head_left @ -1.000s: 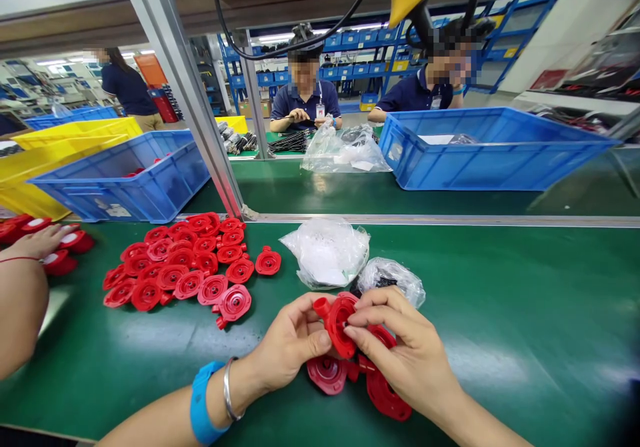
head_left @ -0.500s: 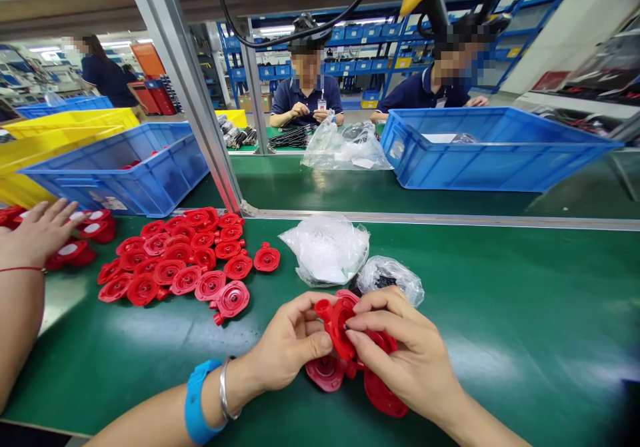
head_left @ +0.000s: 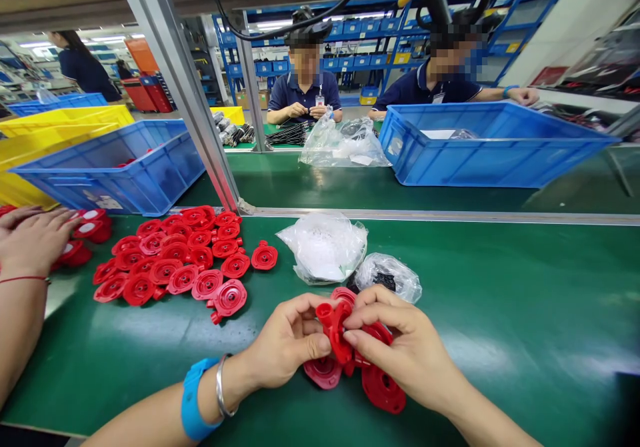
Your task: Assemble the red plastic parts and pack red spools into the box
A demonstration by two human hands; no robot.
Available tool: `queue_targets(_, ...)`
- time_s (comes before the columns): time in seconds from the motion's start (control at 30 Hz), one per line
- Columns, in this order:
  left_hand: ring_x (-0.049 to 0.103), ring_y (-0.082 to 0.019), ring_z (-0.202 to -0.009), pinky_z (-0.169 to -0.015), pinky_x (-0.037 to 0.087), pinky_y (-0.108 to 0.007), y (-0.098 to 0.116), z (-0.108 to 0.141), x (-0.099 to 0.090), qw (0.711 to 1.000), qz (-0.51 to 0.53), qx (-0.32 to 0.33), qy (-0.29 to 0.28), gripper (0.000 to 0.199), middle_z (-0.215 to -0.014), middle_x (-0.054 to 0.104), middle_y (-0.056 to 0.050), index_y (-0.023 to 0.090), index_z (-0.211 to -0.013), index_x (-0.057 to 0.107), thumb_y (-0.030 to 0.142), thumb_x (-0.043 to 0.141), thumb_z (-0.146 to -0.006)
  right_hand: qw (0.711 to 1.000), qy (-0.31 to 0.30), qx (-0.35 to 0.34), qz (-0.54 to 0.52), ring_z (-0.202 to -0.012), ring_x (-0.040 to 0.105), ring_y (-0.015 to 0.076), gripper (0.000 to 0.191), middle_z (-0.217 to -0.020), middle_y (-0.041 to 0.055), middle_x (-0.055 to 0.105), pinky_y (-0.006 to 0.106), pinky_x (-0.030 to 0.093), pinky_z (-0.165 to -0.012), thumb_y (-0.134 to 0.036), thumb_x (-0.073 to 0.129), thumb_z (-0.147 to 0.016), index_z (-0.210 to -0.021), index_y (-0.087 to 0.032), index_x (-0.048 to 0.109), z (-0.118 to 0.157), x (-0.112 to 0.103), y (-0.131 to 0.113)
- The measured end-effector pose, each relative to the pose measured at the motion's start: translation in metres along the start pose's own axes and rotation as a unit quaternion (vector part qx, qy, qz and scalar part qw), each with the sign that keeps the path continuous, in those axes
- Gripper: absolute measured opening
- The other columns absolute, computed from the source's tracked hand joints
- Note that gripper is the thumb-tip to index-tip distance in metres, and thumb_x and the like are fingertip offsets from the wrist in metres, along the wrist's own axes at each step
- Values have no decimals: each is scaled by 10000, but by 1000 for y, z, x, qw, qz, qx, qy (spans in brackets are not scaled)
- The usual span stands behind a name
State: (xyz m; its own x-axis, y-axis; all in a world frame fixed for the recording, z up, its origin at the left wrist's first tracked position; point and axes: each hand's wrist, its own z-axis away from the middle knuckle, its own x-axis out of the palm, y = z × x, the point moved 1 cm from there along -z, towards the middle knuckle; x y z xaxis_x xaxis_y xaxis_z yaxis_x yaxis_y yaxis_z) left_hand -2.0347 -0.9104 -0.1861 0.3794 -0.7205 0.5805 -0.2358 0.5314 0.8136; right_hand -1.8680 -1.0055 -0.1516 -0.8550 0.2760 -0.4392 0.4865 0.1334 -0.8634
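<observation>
My left hand grips a red round plastic housing with a short pipe stub, its face tilted to the right. The fingertips of my right hand are pinched together against that face; whatever is between them is too small or hidden to make out. Under my hands lie several more red housings, partly covered by them. Just beyond are a clear bag of small black parts and a larger clear bag with white contents.
Many red housings lie spread on the green table at left. Another person's hands rest by red parts at the far left. A metal post, blue bins and two seated people are beyond the rail.
My right fingertips have shifted slightly against the red housing, and the dark speck between them no longer shows. At far left, the other person's second hand has come into view.
</observation>
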Motion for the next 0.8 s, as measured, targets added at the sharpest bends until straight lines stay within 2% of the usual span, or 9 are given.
queue_targets(0.27, 646, -93, -810, -776, 522, -209, -2, -1, -3, 1000, -2, -20, 1, 371, -944, 682, -38, 153, -1080, 640, 242, 801, -758, 997, -39, 55, -29, -760, 603, 121, 58, -813, 8, 599, 263, 495, -724, -235, 691, -806, -757, -234, 723, 0, -2, 0)
queue_targets(0.37, 642, -90, -850, -794, 524, -192, -3, -2, -2, 1000, 16, -17, 0, 321, -982, 678, -40, 158, -1031, 645, 231, 799, -758, 999, -21, 29, -11, -751, 598, 123, 53, -792, 6, 597, 267, 495, -716, -246, 695, -809, -773, -246, 734, -1, -2, 0)
queue_targets(0.47, 652, -82, -812, -732, 545, -167, -4, -3, 1, 998, 58, -19, 4, 284, -947, 670, -27, 179, -1010, 652, 241, 788, -768, 1000, 12, -4, 12, -747, 601, 123, 52, -775, 0, 606, 263, 498, -699, -237, 701, -809, -798, -264, 744, -2, -1, 0)
queue_targets(0.6, 680, -108, -765, -663, 593, -201, -3, -3, 4, 995, 84, -56, 25, 363, -903, 668, -31, 198, -1092, 641, 270, 785, -766, 998, 36, -38, 27, -735, 606, 112, 95, -775, -10, 625, 241, 504, -661, -222, 710, -808, -861, -288, 753, 0, -1, 0)
queue_targets(0.8, 687, -101, -751, -666, 610, -212, -1, -2, 5, 994, 85, -59, 48, 330, -899, 676, -20, 191, -1064, 641, 251, 781, -771, 990, 65, -102, 70, -763, 605, 111, 148, -789, -4, 634, 239, 510, -674, -178, 672, -831, -925, -271, 738, 3, -1, -2)
